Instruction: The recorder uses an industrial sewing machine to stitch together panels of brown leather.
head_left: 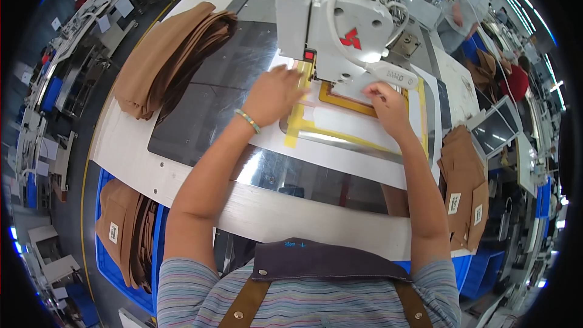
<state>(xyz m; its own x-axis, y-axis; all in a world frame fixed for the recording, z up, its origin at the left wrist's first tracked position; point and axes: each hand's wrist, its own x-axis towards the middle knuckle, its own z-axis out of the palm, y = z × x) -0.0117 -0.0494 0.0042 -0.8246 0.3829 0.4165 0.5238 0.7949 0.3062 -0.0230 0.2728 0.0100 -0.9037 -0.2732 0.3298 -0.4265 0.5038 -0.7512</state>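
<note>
A white industrial sewing machine (346,30) stands over the worktable in front of me. Beneath its head lies a white sheet-like template with a yellow taped border (340,133), and a smaller amber frame (349,106) sits inside that border. My left hand (273,98) is over the template's left edge, fingers stretched out and slightly blurred, with nothing visible in them. Close to the right side of the machine head, my right hand (390,108) has its fingers curled together. Whatever those fingers may hold is hidden or too small to make out.
Folded brown fabric pieces (164,61) are stacked at the table's left. More brown pieces with white labels (464,188) hang at the right edge. A blue bin (106,255) at lower left holds similar pieces. Another person (455,24) is at the far right.
</note>
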